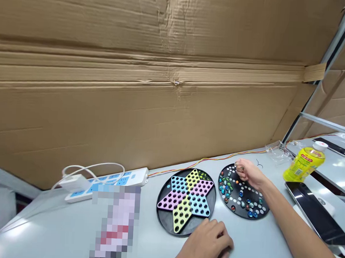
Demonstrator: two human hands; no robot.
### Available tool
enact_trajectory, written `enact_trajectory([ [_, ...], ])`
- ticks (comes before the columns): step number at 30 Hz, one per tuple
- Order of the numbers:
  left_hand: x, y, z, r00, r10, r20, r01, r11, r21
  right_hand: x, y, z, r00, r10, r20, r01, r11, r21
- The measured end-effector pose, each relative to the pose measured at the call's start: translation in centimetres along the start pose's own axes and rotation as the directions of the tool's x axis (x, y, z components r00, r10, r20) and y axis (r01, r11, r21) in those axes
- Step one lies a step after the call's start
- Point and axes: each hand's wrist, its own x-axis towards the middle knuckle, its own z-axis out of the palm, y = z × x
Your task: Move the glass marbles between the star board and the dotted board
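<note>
My right hand [247, 173] is closed in a pinch above the far edge of a black round board [251, 193]. A small dark, glassy spot shows between its fingers and looks like a marble [241, 168]. Glass marbles [226, 185] in blue, green and red lie on that board, mostly at its left and near sides. My left hand [205, 244] rests on the table with fingers curled and nothing visible in them. Its knuckles come close to the near rim of a Chinese checkers board [170, 221], whose yellow, pink and blue star has open holes.
A white and blue power strip [138, 177] with a charger [75, 182] lies at the back left. A blurred-out object [117, 226] is in front of it. On the right stand a yellow drink bottle [305, 163] and a black phone [315, 209]. Cardboard [161, 124] walls the back.
</note>
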Motion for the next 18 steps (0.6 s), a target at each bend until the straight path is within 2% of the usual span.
enact_trajectory([
  [2,0.0,0.0,0.0,1.000,0.009,-0.006,-0.009,1.000,0.007,0.0,-0.4,-0.1,0.999,0.012,0.032,-0.017,0.985,0.170],
  [5,0.0,0.2,0.0,1.000,0.003,-0.024,-0.002,1.000,0.017,0.3,-0.2,0.0,0.999,0.006,0.038,-0.014,0.974,0.225],
  [9,0.0,0.3,-0.2,1.000,0.004,-0.018,-0.004,1.000,0.026,0.5,0.8,0.5,1.000,-0.002,-0.021,0.004,0.996,0.084],
  [11,0.0,0.3,-0.2,1.000,0.004,-0.015,-0.003,0.999,0.032,0.3,1.2,0.9,0.995,-0.083,-0.048,0.076,0.990,-0.122],
  [13,0.0,0.3,-0.2,1.000,0.003,-0.016,-0.002,1.000,0.031,0.0,1.3,1.4,0.982,-0.184,-0.028,0.154,0.889,-0.430],
  [15,0.0,0.2,-0.2,1.000,0.000,-0.014,0.000,1.000,0.026,-0.3,1.4,1.9,0.974,-0.223,0.026,0.181,0.710,-0.680],
  [18,0.0,0.3,-0.2,1.000,-0.011,0.007,0.010,1.000,0.029,-0.7,1.6,2.1,0.981,-0.185,0.052,0.148,0.557,-0.817],
])
